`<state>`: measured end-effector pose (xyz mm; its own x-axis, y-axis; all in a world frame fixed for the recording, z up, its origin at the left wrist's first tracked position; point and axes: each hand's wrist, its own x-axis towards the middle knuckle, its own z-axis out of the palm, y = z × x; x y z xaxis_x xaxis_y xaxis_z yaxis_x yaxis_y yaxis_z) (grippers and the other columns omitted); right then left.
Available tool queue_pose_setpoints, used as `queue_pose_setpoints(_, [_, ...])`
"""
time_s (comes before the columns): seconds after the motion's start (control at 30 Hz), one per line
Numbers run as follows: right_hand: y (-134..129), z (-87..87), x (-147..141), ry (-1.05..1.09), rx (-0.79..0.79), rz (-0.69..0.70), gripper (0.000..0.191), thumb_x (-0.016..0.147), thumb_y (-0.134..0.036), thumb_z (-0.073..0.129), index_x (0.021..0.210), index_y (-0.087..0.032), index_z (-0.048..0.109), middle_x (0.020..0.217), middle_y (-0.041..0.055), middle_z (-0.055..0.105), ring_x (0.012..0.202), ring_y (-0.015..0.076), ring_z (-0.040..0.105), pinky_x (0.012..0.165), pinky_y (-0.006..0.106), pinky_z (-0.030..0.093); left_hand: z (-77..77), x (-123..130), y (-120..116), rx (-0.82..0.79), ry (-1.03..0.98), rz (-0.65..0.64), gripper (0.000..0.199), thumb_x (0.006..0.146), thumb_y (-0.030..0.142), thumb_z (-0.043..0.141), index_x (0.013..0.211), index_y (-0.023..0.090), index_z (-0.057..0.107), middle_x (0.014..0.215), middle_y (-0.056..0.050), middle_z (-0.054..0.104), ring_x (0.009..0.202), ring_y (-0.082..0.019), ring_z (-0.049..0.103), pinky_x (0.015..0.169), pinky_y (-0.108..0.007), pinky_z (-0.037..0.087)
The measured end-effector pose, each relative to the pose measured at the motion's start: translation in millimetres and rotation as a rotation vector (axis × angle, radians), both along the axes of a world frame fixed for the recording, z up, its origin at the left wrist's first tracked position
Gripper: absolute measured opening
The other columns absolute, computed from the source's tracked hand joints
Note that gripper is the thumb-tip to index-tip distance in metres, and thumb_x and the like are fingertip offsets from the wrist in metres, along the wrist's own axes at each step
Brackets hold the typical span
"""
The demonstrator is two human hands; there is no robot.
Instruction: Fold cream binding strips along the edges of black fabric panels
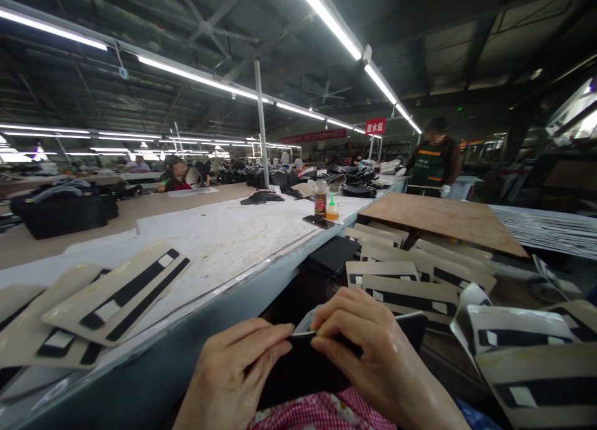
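Note:
Low in the view, my left hand (237, 361) pinches the edge of a dark panel (298, 371) between thumb and fingers. Close beside it on the right, my right hand (361, 337) pinches the same edge, its fingers curled. A pale strip shows along the edge between the two pinches, and a bit of greyish sheet (305, 321) shows behind it. The panel lies above my lap; much of it is hidden by my hands or lost in shadow.
Beige panels with black strips (125, 287) lie on the white table (224, 231) at left; more beige panels (410, 293) are spread at right. A bottle (320, 200), a green-tipped glue bottle (333, 209) and a phone (318, 221) stand or lie ahead. A person (431, 160) stands beyond the brown board (438, 215).

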<state>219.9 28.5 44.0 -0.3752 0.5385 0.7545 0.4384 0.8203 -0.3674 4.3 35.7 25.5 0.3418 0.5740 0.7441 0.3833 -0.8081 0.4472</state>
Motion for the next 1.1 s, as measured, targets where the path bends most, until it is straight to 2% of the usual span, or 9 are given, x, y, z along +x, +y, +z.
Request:
queue_pose_setpoints(0.13, [6.4,3.7,2.8,0.012,-0.178,0.097,0.023,0.090,-0.008,0.074,0.071,-0.018,0.065,0.086,-0.0004,0.075,0.079,0.0156,0.066,0.077,0.032,0.047,3.9,0.3,-4.5,-0.317,0.085,0.051,0.017,0.093,0.026,0.066,0.088,0.027,0.082,0.075,0.003,0.080,0.068,-0.015,0.076,0.065,-0.017,0.056])
queue_pose_setpoints(0.3, [30.6,-7.6,12.3,-0.017,-0.575,0.380,0.033,0.090,-0.042,0.078,0.067,-0.019,0.070,0.086,0.0017,0.073,0.077,0.0167,0.070,0.069,0.028,0.054,-15.6,3.4,-5.0,-0.607,0.024,0.123,0.013,0.082,0.031,0.071,0.076,0.030,0.083,0.072,0.004,0.078,0.074,-0.019,0.072,0.071,-0.023,0.051])
queue_pose_setpoints(0.43, [40.5,-31.8,3.0,-0.245,-0.187,-0.056,0.017,0.088,-0.015,0.077,0.072,-0.020,0.072,0.088,0.0032,0.068,0.085,0.0209,0.066,0.075,0.033,0.053,-37.2,13.1,6.6,-0.551,-0.005,0.218,0.025,0.087,0.032,0.060,0.073,0.022,0.079,0.068,0.000,0.075,0.070,-0.020,0.071,0.067,-0.025,0.047])
queue_pose_setpoints(0.53, [42.2,-44.2,-5.8,-0.420,-0.047,-0.212,0.016,0.089,-0.008,0.073,0.078,-0.020,0.070,0.083,0.0037,0.070,0.077,0.0213,0.066,0.071,0.034,0.053,-50.7,18.4,12.8,-0.507,-0.005,0.277,0.027,0.089,0.031,0.055,0.076,0.021,0.077,0.071,0.000,0.076,0.072,-0.020,0.072,0.067,-0.026,0.046])
queue_pose_setpoints(0.77, [42.2,-35.6,7.6,-0.385,-0.281,0.043,0.026,0.094,-0.007,0.062,0.107,-0.024,0.078,0.105,0.0038,0.081,0.092,0.0210,0.077,0.085,0.031,0.059,-69.7,19.7,14.2,-0.435,0.010,0.385,0.030,0.092,0.031,0.052,0.075,0.022,0.075,0.070,-0.001,0.076,0.070,-0.020,0.072,0.068,-0.028,0.046])
queue_pose_setpoints(0.87, [40.8,-28.9,22.4,-0.266,-0.453,0.223,0.057,0.094,-0.009,0.060,0.147,-0.032,0.058,0.121,0.0029,0.080,0.093,0.0188,0.078,0.084,0.029,0.061,-68.4,16.6,14.5,-0.416,0.012,0.413,0.031,0.092,0.032,0.051,0.076,0.023,0.076,0.070,-0.001,0.076,0.069,-0.021,0.071,0.068,-0.028,0.047])
queue_pose_setpoints(0.93, [41.7,-25.8,30.9,-0.251,-0.490,0.192,0.071,0.091,-0.009,0.067,0.155,-0.033,0.046,0.120,0.0018,0.080,0.083,0.0176,0.077,0.079,0.029,0.061,-63.0,11.5,13.2,-0.418,0.009,0.417,0.031,0.093,0.033,0.053,0.073,0.024,0.076,0.066,0.000,0.075,0.066,-0.020,0.070,0.065,-0.027,0.046])
queue_pose_setpoints(1.0, [43.4,-22.4,36.9,-0.306,-0.429,0.074,0.060,0.086,-0.009,0.075,0.141,-0.029,0.063,0.109,0.0019,0.081,0.079,0.0186,0.075,0.076,0.029,0.060,-55.0,3.7,9.7,-0.428,0.000,0.403,0.031,0.093,0.037,0.057,0.073,0.024,0.076,0.065,0.002,0.074,0.064,-0.018,0.070,0.063,-0.025,0.047])
queue_pose_setpoints(1.1, [43.9,-13.4,41.2,-0.401,-0.295,-0.020,0.012,0.089,-0.013,0.077,0.098,-0.021,0.080,0.087,0.0019,0.076,0.078,0.0187,0.072,0.074,0.028,0.055,-43.4,-10.3,0.4,-0.445,-0.017,0.361,0.029,0.091,0.046,0.062,0.077,0.027,0.078,0.071,0.003,0.077,0.070,-0.018,0.074,0.064,-0.021,0.052])
